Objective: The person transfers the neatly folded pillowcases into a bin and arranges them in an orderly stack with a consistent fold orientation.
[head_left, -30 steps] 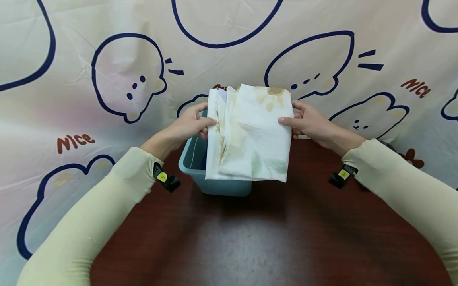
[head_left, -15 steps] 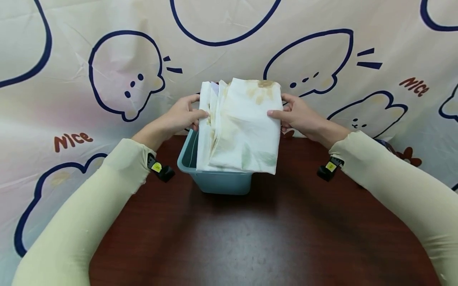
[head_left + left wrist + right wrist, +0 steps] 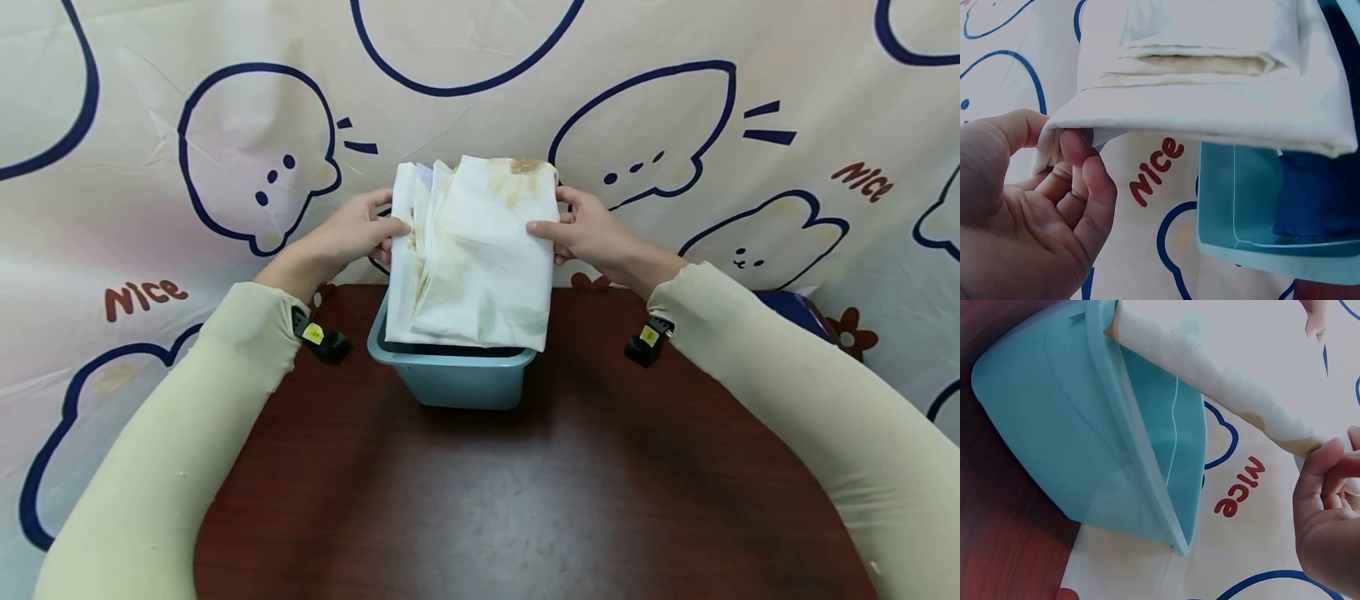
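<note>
Saw matt, creased woven cloth in the folded fabric, smooth, low-sheen plastic in the basket near the far edge of the glossy, wood-grained table, wrinkled, faintly shiny sheeting in the backdrop, and matt, smooth cloth in the sleeves.

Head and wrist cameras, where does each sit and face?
Head: on the head, facing forward and down at cloth and tub; left hand, right hand and sleeves show.
Left wrist: on that wrist, facing the cloth's edge; left hand shows.
Right wrist: on that wrist, facing the tub's side; right hand and left fingertips show.
Both wrist views share cloth and tub.
</note>
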Demonstrator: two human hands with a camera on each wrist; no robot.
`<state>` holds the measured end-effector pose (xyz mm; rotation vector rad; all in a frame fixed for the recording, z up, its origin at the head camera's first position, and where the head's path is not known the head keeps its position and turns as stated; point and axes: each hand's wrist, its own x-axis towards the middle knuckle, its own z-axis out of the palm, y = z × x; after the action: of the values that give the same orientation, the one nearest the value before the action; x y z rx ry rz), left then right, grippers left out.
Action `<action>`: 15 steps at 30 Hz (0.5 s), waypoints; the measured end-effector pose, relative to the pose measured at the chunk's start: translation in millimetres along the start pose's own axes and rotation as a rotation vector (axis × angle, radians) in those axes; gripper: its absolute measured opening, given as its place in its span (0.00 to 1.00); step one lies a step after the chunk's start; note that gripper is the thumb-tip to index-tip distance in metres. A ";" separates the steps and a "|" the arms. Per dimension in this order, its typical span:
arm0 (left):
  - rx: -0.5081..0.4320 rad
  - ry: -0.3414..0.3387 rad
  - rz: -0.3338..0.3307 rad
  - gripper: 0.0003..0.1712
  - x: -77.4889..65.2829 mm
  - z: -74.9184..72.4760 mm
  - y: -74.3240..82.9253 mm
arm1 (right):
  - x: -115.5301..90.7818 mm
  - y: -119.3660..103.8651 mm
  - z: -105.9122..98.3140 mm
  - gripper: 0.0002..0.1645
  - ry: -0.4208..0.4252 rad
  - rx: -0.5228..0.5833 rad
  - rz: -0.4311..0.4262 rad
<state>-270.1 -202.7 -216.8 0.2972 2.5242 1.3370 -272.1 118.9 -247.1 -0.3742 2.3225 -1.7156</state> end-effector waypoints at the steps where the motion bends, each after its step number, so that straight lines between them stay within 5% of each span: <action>1: -0.001 0.001 -0.002 0.37 0.0 -1.2 -0.1 | 1.3 -0.7 1.5 0.38 0.001 0.011 -0.003; 15: -0.010 0.017 -0.011 0.37 1.1 -11.4 -3.1 | 16.1 1.2 14.1 0.36 0.004 0.037 -0.003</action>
<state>-275.1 -213.0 -213.4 0.2713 2.5282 1.3531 -282.7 101.1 -252.9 -0.3685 2.2904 -1.7599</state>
